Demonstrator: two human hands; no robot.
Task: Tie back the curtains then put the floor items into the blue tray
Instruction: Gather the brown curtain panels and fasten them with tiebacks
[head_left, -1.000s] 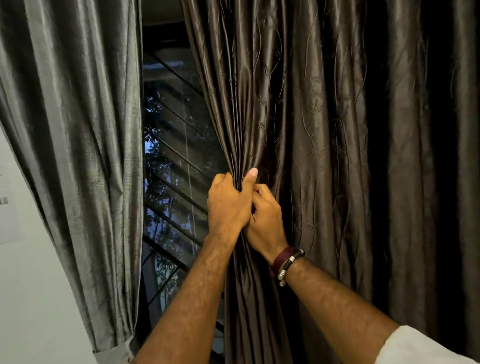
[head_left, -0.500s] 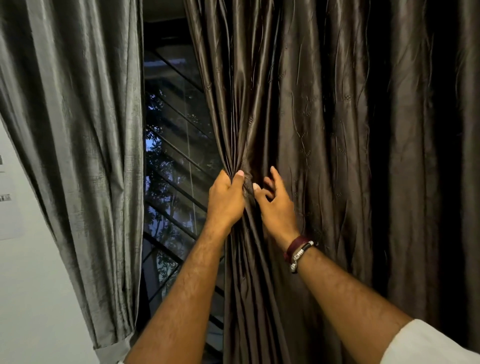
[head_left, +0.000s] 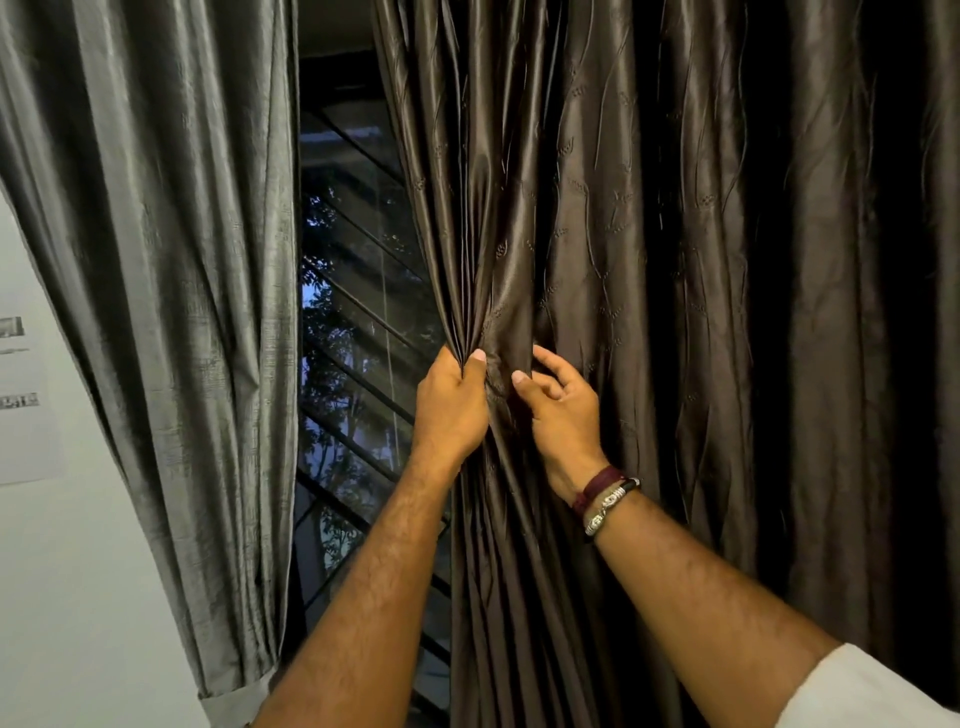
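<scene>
Barred window (head_left: 358, 322), papers (head_left: 21, 395) on white wall (head_left: 78, 597)

two curtains (head_left: 649, 260) (head_left: 156, 260) flank one window (head_left: 353, 312); two hands (head_left: 449, 405) (head_left: 563, 410); two bracelets (head_left: 605, 496); one wall paper (head_left: 23, 395).

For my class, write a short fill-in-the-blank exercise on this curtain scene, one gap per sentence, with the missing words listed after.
1. The left hand grips the bunched edge of the ______ curtain.
2. The bracelets sit on the ______ wrist.
3. The grey curtain is already ______ back near its bottom.
4. The right hand has its fingers ______, gripping nothing.

Missing words: brown; right; tied; spread
</scene>
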